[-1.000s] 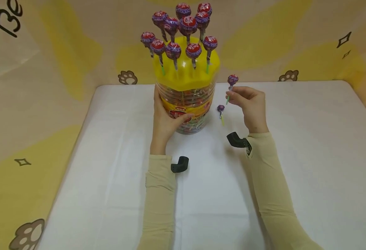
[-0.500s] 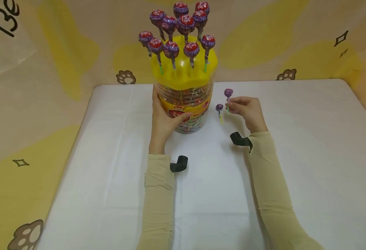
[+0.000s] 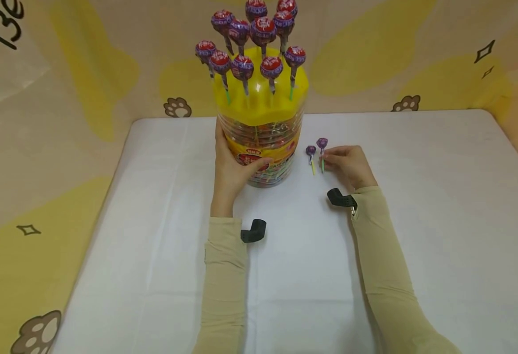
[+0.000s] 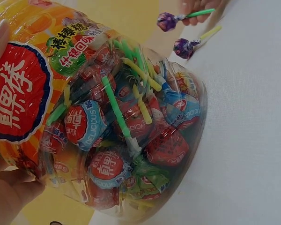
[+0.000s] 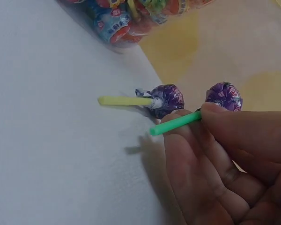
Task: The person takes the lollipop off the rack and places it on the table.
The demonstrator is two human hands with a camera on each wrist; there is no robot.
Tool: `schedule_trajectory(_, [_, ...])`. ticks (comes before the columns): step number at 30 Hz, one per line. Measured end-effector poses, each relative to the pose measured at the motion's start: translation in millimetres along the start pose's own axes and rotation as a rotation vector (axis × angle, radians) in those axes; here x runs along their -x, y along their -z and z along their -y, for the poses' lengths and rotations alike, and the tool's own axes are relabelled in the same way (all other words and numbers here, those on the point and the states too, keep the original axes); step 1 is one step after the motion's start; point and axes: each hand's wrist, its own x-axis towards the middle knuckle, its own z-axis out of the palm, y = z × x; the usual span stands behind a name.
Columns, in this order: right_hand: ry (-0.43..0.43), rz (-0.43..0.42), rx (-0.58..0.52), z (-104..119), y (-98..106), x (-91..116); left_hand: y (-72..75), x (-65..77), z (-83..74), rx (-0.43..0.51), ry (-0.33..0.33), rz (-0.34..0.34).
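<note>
Atop jar (image 3: 263, 130), lollipops (image 3: 263, 30) in head view only, left hand (image 3: 232, 177) gripping jar, right hand (image 3: 350, 164) pinching lollipop (image 3: 322, 143)

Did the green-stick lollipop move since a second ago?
Yes: the green-stick lollipop went down the head view, now beside the yellow-stick lollipop on the table.

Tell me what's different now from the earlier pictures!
The right hand has moved down toward the white table, bringing the green-stick lollipop beside the yellow-stick lollipop. It still pinches the green stick; nothing new was grabbed or let go. The yellow-stick lollipop stayed lying there, and the left hand still holds the big candy jar in the same place.
</note>
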Motion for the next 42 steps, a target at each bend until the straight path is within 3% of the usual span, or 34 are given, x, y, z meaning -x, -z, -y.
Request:
schedule_trajectory(12, [-0.113, -0.014, -0.128, -7.7, 1.5, -4.7, -0.1, -0.8, -1.0, 0.013, -0.02, 0.0])
schedule_trajectory(21, [-0.14, -0.035, -0.116, -7.6, 1.2, -5.0, -0.4, -0.3, -0.4, 0.016, -0.006, 0.002])
schedule_trajectory(35, [-0.122, -0.061, 0.029, -4.4, 0.0, -2.8, 0.1, 0.1, -0.7, -0.001, 0.021, 0.002])
schedule_trajectory(42, [-0.097, -0.064, 0.156, -3.8, 0.7, -3.1, -0.6, -0.6, 0.4, 0.013, -0.001, -0.001])
